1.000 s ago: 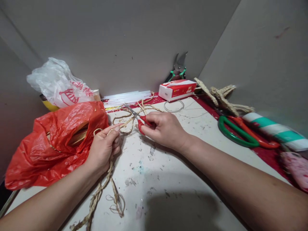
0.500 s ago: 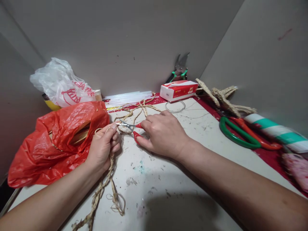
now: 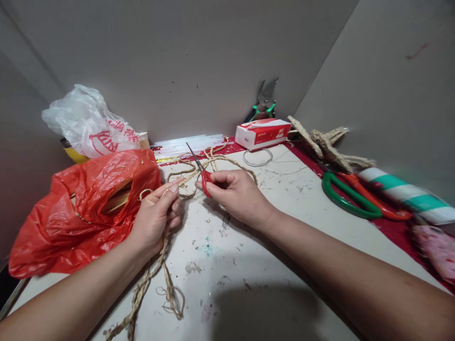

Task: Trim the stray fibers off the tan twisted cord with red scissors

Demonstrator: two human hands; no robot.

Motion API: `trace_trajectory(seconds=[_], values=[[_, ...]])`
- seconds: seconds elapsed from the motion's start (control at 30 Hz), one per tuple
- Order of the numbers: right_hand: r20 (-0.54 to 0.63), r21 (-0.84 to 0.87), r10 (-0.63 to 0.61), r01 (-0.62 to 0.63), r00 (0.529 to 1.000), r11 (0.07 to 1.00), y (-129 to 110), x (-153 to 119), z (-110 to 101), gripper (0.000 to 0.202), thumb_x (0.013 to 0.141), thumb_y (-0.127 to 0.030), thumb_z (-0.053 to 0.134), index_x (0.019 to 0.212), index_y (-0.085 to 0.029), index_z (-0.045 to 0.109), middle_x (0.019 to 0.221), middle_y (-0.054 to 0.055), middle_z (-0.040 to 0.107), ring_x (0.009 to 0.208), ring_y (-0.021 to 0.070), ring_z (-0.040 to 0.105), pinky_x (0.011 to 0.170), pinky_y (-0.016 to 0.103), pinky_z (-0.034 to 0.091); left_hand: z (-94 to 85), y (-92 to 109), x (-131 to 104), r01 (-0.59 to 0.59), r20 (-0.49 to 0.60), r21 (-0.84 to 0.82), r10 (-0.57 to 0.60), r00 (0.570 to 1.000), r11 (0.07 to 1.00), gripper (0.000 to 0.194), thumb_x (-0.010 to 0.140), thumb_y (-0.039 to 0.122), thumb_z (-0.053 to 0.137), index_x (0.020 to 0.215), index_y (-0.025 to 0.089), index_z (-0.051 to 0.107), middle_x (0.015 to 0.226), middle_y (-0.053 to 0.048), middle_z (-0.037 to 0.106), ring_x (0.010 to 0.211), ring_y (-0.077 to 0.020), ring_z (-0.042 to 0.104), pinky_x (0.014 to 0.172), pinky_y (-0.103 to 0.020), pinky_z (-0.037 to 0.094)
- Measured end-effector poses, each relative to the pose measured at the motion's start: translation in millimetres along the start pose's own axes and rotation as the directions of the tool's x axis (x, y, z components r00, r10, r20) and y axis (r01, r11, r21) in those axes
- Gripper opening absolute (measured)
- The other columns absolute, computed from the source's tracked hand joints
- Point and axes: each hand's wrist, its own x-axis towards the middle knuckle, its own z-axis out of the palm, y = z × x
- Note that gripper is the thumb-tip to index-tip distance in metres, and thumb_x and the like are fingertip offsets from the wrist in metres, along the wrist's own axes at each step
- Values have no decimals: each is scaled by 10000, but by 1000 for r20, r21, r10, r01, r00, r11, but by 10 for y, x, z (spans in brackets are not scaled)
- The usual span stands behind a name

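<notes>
My left hand (image 3: 158,213) is closed, pinching a braided straw rope (image 3: 144,286) between thumb and forefinger. The rope's frayed lower lengths hang below that hand toward the table's near edge, and more of it loops on the tabletop beyond both hands. My right hand (image 3: 241,194) grips small scissors (image 3: 205,180) by their red handles. Their blades are together and point up and away, just behind the rope. The scissors are a short way to the right of my left fingertips.
A red plastic bag (image 3: 88,222) lies at left, a white plastic bag (image 3: 90,121) behind it. At the back are clear sticks (image 3: 195,142), a tissue pack (image 3: 263,134) and pruning shears (image 3: 265,102). Large green-and-orange-handled scissors (image 3: 350,201) and a striped roll (image 3: 408,194) lie right.
The scissors' blades have closed and swung from pointing left at my left fingertips to pointing up. My right hand has turned and lowered slightly. My left hand keeps its pinch.
</notes>
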Motion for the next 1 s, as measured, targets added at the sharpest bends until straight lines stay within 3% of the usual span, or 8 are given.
trace_trajectory(seconds=[0.1, 0.2, 0.3, 0.53, 0.73, 0.9, 1.0], values=[[84, 394, 105, -130, 991, 910, -30, -12, 68, 274, 752, -386, 607, 589, -170, 568, 512, -54, 452, 505, 82, 355, 491, 237, 252, 6, -54, -41, 0, 59, 135, -8, 998, 991, 337, 770, 369, 663, 1060, 198, 668, 504, 64, 412, 402, -40, 276, 374, -151, 230], [63, 541, 159, -168, 985, 824, -66, -16, 79, 266, 704, -384, 673, 596, -163, 571, 516, -62, 446, 503, 74, 341, 487, 233, 241, 3, -91, -79, -36, 84, 279, 13, 996, 960, 337, 781, 389, 652, 1067, 214, 677, 507, 47, 458, 412, -45, 314, 387, -163, 232], [11, 567, 164, -141, 986, 812, -76, 11, 32, 277, 686, -347, 696, 551, -161, 541, 504, -65, 430, 499, 68, 335, 491, 233, 247, 9, -95, -95, -39, 130, 289, 1, 991, 957, 319, 794, 385, 639, 1062, 217, 675, 508, 44, 475, 403, -44, 316, 385, -170, 227], [-152, 574, 98, 7, 983, 819, 37, 119, -83, 267, 691, -298, 699, 531, -166, 530, 512, -60, 424, 503, 67, 340, 490, 233, 266, 15, -68, -67, 7, 210, 97, -27, 977, 995, 172, 831, 325, 601, 912, 179, 647, 516, 48, 495, 390, -39, 296, 387, -175, 273], [-209, 601, 119, 32, 971, 799, 54, 139, -93, 218, 666, -281, 726, 566, -166, 570, 508, -66, 418, 496, 66, 337, 484, 230, 256, -3, -69, -58, 80, 333, 126, -118, 935, 989, 164, 844, 288, 588, 921, 148, 626, 561, 26, 555, 396, -31, 319, 402, -174, 274], [-237, 609, 133, 41, 962, 792, 36, 140, -107, 236, 643, -258, 743, 540, -162, 553, 476, -76, 391, 473, 59, 299, 459, 228, 215, -3, -80, -68, 57, 303, 183, -111, 947, 981, 159, 843, 312, 586, 879, 159, 612, 581, 28, 572, 378, -20, 270, 370, -173, 177], [-253, 580, 118, 53, 960, 813, 48, 132, -112, 246, 655, -251, 736, 531, -161, 545, 476, -72, 406, 481, 61, 308, 466, 228, 218, 6, -86, -88, -34, 275, 271, -44, 960, 962, 169, 842, 321, 588, 837, 153, 609, 592, 19, 582, 431, -29, 361, 410, -158, 247]])
